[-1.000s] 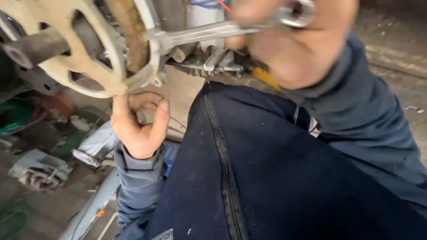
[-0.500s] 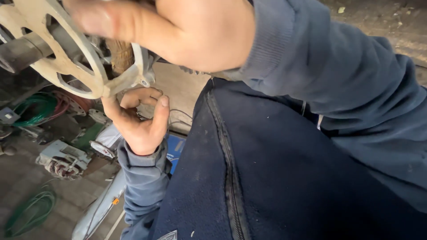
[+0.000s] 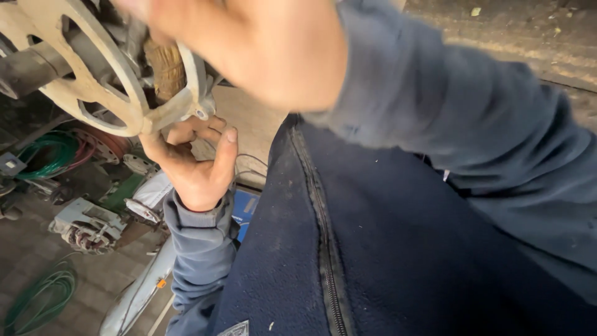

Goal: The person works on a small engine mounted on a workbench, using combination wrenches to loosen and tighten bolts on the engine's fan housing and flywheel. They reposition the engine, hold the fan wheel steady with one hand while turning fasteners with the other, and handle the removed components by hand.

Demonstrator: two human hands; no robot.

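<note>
A beige metal motor end bracket (image 3: pixel 93 87) with open spokes hangs at the upper left, a dark shaft (image 3: pixel 28 68) sticking out to its left. Brownish copper winding (image 3: pixel 166 68) shows behind the spokes. My left hand (image 3: pixel 196 165) reaches up from below, fingers curled on the bracket's lower rim beside a small bolt lug (image 3: pixel 202 112). My right hand (image 3: pixel 249 50) is very close to the camera, blurred, covering the top middle of the view. Its fingertips run off the top edge, and I cannot make out anything in it.
My dark blue zipped jacket (image 3: pixel 373 249) fills the lower right. On the floor at the left lie a small motor part (image 3: pixel 84 225), coils of green wire (image 3: pixel 43 292) and green and red wire (image 3: pixel 56 152), and a pale metal tube (image 3: pixel 134 298).
My right hand, which held a spanner on the bracket a second ago, has swung toward the camera and left; the spanner is out of sight. My left hand stays under the bracket.
</note>
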